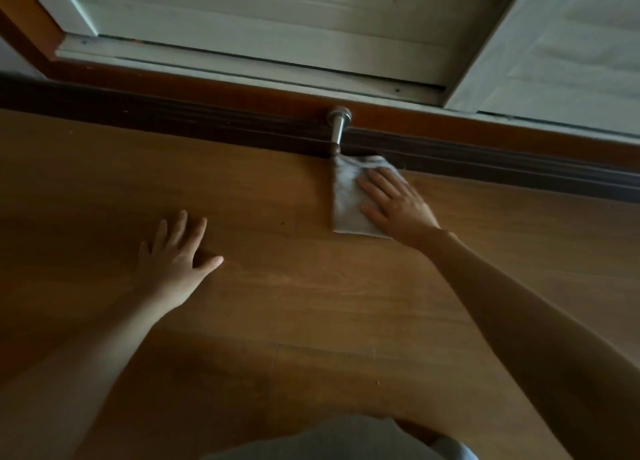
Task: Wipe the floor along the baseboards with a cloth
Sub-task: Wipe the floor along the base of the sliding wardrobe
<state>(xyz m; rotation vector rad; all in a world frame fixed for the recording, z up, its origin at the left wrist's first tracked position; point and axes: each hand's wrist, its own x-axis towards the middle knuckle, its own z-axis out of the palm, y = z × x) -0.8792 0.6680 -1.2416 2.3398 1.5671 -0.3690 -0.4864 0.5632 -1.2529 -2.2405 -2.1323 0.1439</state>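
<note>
Cloth [346, 196], pale and folded into a narrow rectangle, is pictured flat on the wood floor [294, 303] with its far end pushed up against the dark baseboard [173, 113]. At the left of the scene, the left hand [176, 255] is laid palm-down on the bare boards, its fingers [181, 224] straight and spread wide, nothing held; it appears to be used as a prop for the crouched body. Further right, a metal doorstop [338, 127] is seen jutting from the baseboard, its rubber tip just above the cloth's far left corner. Beside it, the cloth is pressed down by the right hand [398, 203], whose fingers [377, 182] are extended flat over the fabric's right half rather than curled round it. The cloth's long axis is set roughly square to the baseboard, one short edge at the wall and the other pointing back toward the person.

The wiping step itself is judged to be in hand, with the stretch of floor under the doorstop being covered. For the next move, steady downward pressure would be needed while the cloth is slid along the wall line, its far edge kept tight in the joint of floor and baseboard. A small detour or lift may be called for so that the fabric is not snagged on the doorstop. Above the baseboard, a pale sliding-door frame [242, 51] is visible.
</note>
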